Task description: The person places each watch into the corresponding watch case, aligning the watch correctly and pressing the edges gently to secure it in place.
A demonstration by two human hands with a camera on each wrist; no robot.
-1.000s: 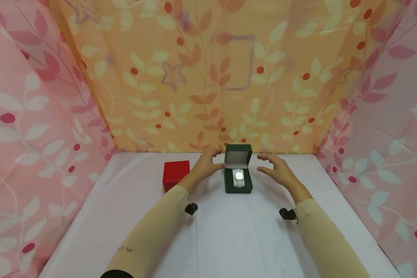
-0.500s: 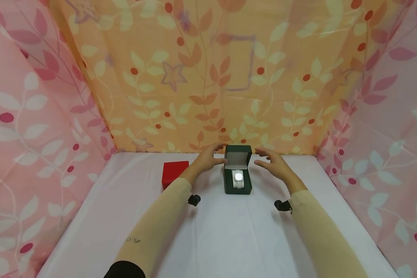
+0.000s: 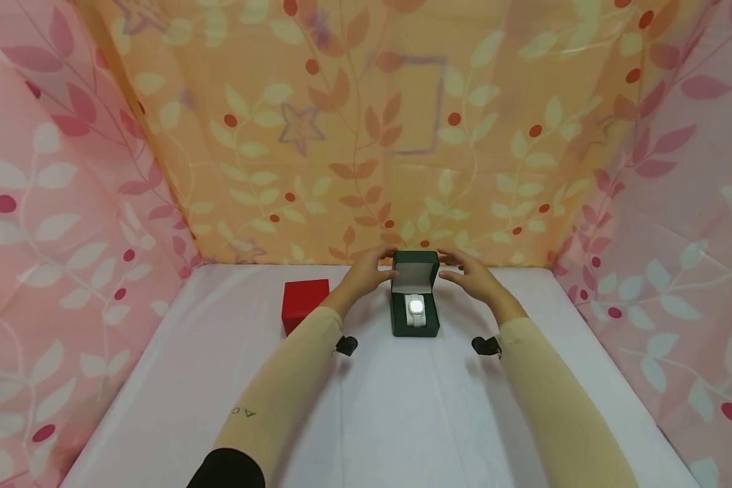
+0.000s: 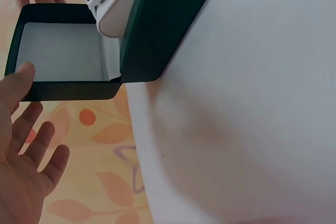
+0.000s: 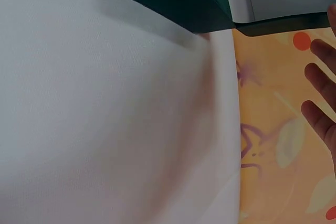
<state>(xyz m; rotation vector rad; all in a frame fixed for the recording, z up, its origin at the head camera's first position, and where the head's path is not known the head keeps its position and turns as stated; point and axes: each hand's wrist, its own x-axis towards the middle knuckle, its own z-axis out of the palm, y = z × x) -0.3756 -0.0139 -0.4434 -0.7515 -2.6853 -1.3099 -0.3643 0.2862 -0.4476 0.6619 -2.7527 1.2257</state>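
A dark green watch box point(image 3: 415, 332) stands on the white-covered table with its lid point(image 3: 416, 257) raised. Inside sits a white watch point(image 3: 415, 309) on a pale cushion. At the lid's left side is my left hand point(image 3: 361, 276), thumb overlapping the lid's rim in the left wrist view and the other fingers spread, partly behind it. My right hand point(image 3: 477, 279) comes up on the opposite side, its fingers loosely extended beside the lid. In the right wrist view, the right fingers point(image 5: 320, 77) show at the edge, near the lid.
A red box point(image 3: 303, 301) stands left of the watch box, partly covered by the left forearm. An orange patterned curtain point(image 3: 250, 135) hangs right behind the table's far edge. Pink curtains point(image 3: 67, 237) line both sides. A small black camera sits on each wrist.
Both hands have closed in on the raised lid: the right has moved left and forward to its side, and the left has edged forward, thumb up to the rim. The boxes have stayed put.
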